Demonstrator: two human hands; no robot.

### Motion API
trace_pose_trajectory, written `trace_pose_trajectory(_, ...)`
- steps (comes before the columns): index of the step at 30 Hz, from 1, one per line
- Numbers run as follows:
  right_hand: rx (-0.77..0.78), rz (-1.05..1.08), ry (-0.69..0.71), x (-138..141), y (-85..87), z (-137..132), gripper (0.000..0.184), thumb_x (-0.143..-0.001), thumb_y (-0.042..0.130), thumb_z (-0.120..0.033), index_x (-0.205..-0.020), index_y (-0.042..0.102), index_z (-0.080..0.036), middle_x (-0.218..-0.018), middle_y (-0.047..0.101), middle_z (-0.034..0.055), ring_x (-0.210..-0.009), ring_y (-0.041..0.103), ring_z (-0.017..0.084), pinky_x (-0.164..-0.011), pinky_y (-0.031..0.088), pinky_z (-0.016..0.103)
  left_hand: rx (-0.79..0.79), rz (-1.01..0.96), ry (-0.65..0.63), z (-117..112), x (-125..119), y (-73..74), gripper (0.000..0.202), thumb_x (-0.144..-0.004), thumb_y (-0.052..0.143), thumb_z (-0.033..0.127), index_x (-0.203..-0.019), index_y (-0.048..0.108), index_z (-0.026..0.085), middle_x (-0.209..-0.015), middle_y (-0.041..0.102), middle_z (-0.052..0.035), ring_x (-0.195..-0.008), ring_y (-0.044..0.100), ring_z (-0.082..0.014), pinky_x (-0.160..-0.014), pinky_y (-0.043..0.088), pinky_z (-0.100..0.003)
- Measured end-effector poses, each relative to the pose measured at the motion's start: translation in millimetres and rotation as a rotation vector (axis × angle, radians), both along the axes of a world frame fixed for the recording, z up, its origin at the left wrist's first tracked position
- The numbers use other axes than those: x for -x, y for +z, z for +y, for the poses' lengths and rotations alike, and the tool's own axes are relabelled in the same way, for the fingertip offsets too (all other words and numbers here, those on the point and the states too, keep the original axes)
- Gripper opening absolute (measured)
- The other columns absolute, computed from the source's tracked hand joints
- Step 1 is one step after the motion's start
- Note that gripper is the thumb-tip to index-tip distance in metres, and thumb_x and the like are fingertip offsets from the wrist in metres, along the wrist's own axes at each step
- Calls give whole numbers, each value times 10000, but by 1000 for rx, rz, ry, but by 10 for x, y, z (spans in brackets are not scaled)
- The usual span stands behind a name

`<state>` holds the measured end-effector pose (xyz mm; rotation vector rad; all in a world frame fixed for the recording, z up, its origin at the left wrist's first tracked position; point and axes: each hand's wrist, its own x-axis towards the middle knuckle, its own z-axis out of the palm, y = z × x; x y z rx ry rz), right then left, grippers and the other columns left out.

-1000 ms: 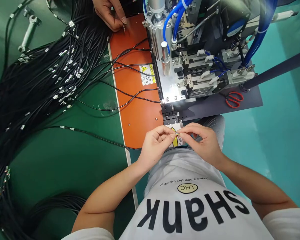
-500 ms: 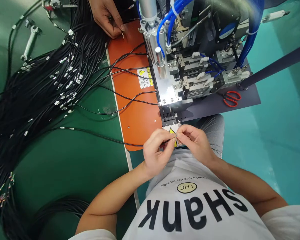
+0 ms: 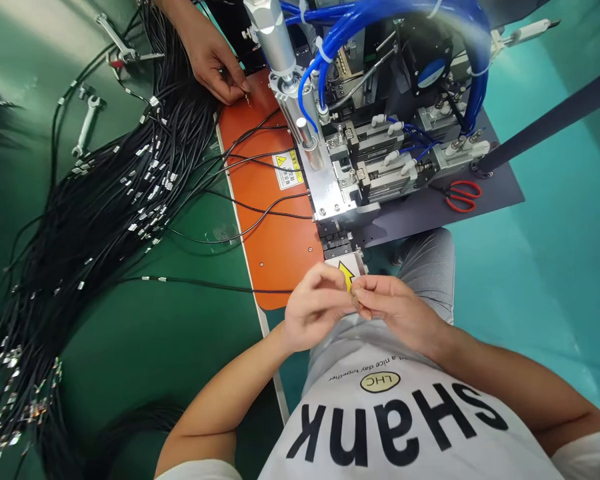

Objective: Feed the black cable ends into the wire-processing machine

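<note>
Both my hands meet in front of my shirt, just below the front end of a machine (image 3: pixel 325 183). A black cable (image 3: pixel 210 287) runs in from the left and goes under my left hand (image 3: pixel 316 310), whose fingers are curled closed around it. My right hand (image 3: pixel 405 308) pinches at the cable's tip, its fingertips touching those of the left. The tip itself is mostly covered by fingers, so its wires are hard to make out. Right above my fingertips is a plate with a yellow arrow (image 3: pixel 346 272).
A large bundle of black cables (image 3: pixel 95 220) with white tags lies left on the green table (image 3: pixel 180 347). Another person's hand (image 3: pixel 217 70) holds a small wire end over the orange plate (image 3: pixel 285 250). Wrenches (image 3: pixel 87 127) lie upper left; red-handled scissors (image 3: pixel 463 195) lie right.
My hands have come slightly lower, uncovering more of the yellow arrow. My right fingers have turned and closed further over the cable tip. The view has shifted a little.
</note>
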<state>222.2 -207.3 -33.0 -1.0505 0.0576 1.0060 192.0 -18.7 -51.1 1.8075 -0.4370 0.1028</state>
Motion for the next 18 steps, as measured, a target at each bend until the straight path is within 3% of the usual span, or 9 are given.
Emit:
trace_pose_trajectory(3,-15,-11,41,57,5,-17,280,-919,600,-397,-752,548,-178,-659,482,-25,-633,432,117,-626,356,268,-290,-118,-237,117,-49,81,109,-882,591,201,-899,690,244,-706,551,-3,-565,505,-99,-510,418,-246)
trace_pose_trajectory(5,42,-195,-4,63,19,-31,220,-918,605,-358,-791,568,-182,-705,507,-17,-657,468,122,-636,382,271,-310,-143,-302,138,-80,151,108,-891,574,195,-913,667,244,-753,597,-12,-607,544,-109,-543,443,-247)
trace_pose_trajectory(8,219,-508,-141,-64,17,-31,157,-915,605,-282,-791,591,-187,-766,555,-2,-707,511,128,-671,410,276,-191,30,-131,122,-127,212,172,-894,599,184,-1062,600,221,-944,623,-56,-802,611,-137,-663,511,-252)
trace_pose_trajectory(10,315,-539,-214,-239,-37,-8,148,-905,617,-277,-789,601,-188,-751,576,-3,-707,528,129,-678,424,274,-210,126,50,124,-176,191,201,-891,616,169,-1086,577,202,-954,610,-56,-833,598,-135,-700,517,-251)
trace_pose_trajectory(12,369,-465,-233,-438,-141,31,147,-884,643,-305,-804,617,-185,-737,602,-2,-686,543,129,-663,441,272,-310,98,187,148,-249,117,134,-901,595,144,-1025,602,194,-924,609,-47,-837,583,-134,-736,512,-260)
trace_pose_trajectory(18,400,-384,-227,-784,-470,145,221,-822,701,-390,-790,658,-175,-719,626,4,-643,552,127,-633,480,277,-438,-47,254,228,-473,-191,153,-935,540,166,-1046,642,194,-949,626,-62,-892,611,-157,-793,539,-295)
